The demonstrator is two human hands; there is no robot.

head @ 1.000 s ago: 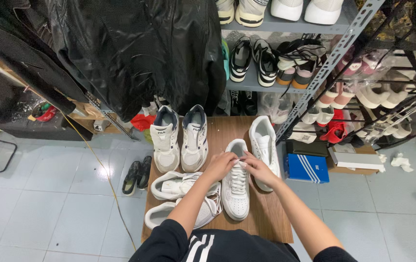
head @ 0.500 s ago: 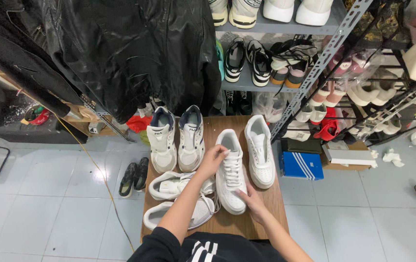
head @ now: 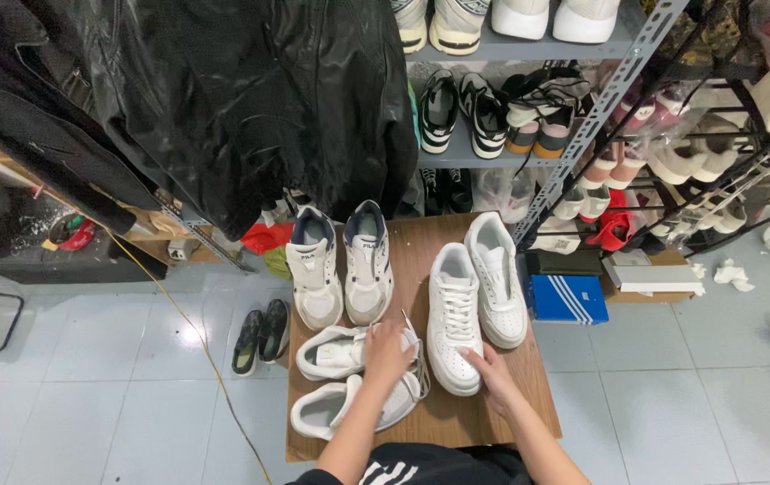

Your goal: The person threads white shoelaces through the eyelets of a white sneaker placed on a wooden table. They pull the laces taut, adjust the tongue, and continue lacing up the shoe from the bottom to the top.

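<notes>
The left hand (head: 387, 352) lay spread on a sideways white sneaker (head: 342, 352), while the right hand (head: 490, 370) touched the upright white sneaker (head: 455, 314), fingers loose, gripping nothing; steadying each from above suited best.

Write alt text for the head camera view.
Over a small wooden table of sneakers, the left hand rests on a sideways white sneaker; the right hand touches the toe of an upright white sneaker. Shoe shelves stand behind.

Illumination: bright, even, overhead. A glare spot marks the floor tiles (head: 198, 334) left of the left hand (head: 387, 348). Shadows are soft. Wide-angle distortion bends the shelving (head: 582, 108) beyond the right hand (head: 495, 375). Focus sharp throughout.
</notes>
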